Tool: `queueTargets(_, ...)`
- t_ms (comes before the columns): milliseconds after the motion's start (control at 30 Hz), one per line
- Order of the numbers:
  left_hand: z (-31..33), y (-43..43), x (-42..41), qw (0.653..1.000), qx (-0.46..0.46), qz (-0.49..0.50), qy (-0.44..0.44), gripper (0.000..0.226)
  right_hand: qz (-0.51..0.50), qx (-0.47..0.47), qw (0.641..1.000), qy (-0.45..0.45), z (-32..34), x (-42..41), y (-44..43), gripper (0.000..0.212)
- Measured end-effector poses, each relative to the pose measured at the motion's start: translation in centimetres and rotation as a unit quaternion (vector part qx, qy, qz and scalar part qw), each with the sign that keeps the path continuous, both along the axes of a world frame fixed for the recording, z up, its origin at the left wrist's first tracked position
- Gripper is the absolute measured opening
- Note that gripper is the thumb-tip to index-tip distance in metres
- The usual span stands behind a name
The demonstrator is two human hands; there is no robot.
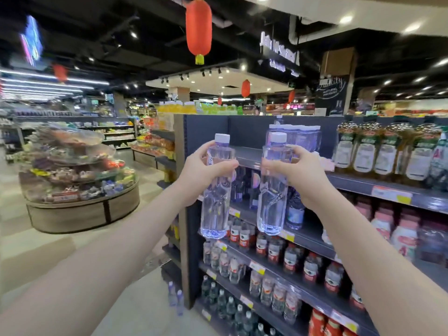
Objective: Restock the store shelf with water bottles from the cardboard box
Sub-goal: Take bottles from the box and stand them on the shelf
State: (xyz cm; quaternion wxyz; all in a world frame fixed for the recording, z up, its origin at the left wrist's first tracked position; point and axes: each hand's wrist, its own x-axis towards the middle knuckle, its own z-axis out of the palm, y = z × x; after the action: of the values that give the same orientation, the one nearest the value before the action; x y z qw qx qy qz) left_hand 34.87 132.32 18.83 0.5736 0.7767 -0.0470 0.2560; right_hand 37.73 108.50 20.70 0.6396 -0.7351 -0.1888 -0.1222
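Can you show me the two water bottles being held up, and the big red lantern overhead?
Left bottle [215,209]: head view, on its clear lower body.
Right bottle [271,209]: head view, on its clear lower body.
Big red lantern [198,27]: head view, on the middle of its red body.

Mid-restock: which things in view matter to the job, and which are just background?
Job: left hand, left water bottle; right hand, right water bottle; top shelf; stocked water bottles; floor bottles.
Background: oil bottles; red lantern; round snack display.
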Motion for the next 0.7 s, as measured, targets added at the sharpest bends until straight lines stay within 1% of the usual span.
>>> queueTargets(100,-0.1,4.1,3.0,1.000,-0.016,-0.007,-0.003,0.086,0.004,-0.015,1.000,-0.007,0.1,3.5,4.6,0.058)
queueTargets(200,-0.7,7.6,6.6,0.999,-0.035,-0.004,-0.006,0.074,0.011,-0.035,0.999,-0.009,0.4,6.8,8.8,0.053)
queueTargets(233,-1.0,8.7,7.9,0.999,-0.037,0.001,-0.004,0.074,0.015,-0.038,0.999,-0.011,0.4,8.0,10.1,0.050)
queueTargets(333,-1.8,12.2,12.7,0.999,-0.035,0.009,-0.007,0.092,0.020,-0.059,0.998,-0.020,0.6,12.2,13.9,0.036)
queueTargets(400,-2.1,14.1,15.8,1.000,-0.029,0.004,-0.006,0.096,0.017,-0.068,0.997,-0.030,0.6,15.2,16.3,0.030)
queueTargets(467,-2.3,16.1,19.5,1.000,-0.030,0.002,-0.008,0.098,0.014,-0.061,0.997,-0.046,0.8,18.9,18.5,0.029)
queueTargets(567,-1.9,18.9,25.0,1.000,-0.024,-0.005,-0.005,0.093,0.000,-0.053,0.997,-0.053,1.2,24.5,21.5,0.026)
queueTargets(700,-0.5,22.3,31.5,1.000,-0.010,-0.023,0.006,0.069,-0.020,-0.034,0.997,-0.059,2.2,31.5,24.9,0.034)
